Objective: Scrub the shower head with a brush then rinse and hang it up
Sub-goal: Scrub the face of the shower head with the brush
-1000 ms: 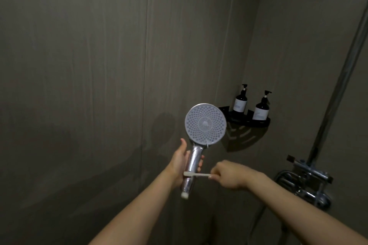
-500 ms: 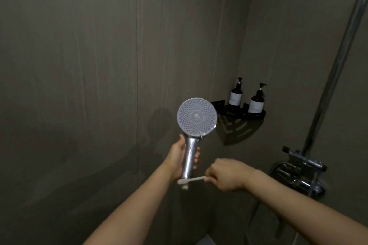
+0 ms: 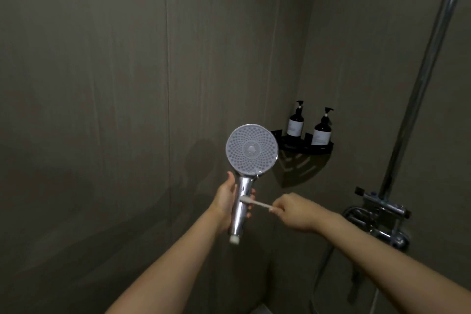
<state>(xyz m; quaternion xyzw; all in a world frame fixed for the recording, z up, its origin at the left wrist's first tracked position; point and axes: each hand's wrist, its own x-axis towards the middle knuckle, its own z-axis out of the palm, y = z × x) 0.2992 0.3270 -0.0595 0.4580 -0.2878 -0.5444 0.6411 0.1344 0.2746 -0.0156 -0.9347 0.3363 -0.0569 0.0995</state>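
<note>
head view: one frame, shower stall, both bare arms reach in from the near edge.
step in hand: scrub. judged from brush contact on the handle, not the face; rinse and hang not yet done.
shower head (image 3: 251, 151): held up at centre, clear of the wall, left of the shelf (image 3: 304, 146). no hose seen at its lower end.
left hand (image 3: 228, 202): wrapped closed around the chrome handle from the left, fingertips showing past its right edge.
right hand (image 3: 293, 209): fist closed on the brush (image 3: 256, 203), just right of the handle.
brush: thin, pale, near level; head end touches the handle at mid-length, tail end in the fist.
long axis: near upright, leaning slightly right at the top. round end up and far, white threaded end down and near.
facing: nozzle face points toward the camera.
next move: judged, work the bristles along the handle and up onto the nozzle face, with the left hand bracing against the push. the rinse then calls for water at the valve (image 3: 382, 211), low right.
hang point: likely on the riser pipe (image 3: 418, 89) at right; no holder can be made out.
other items: two pump bottles (image 3: 295, 122) stand on the corner shelf.
</note>
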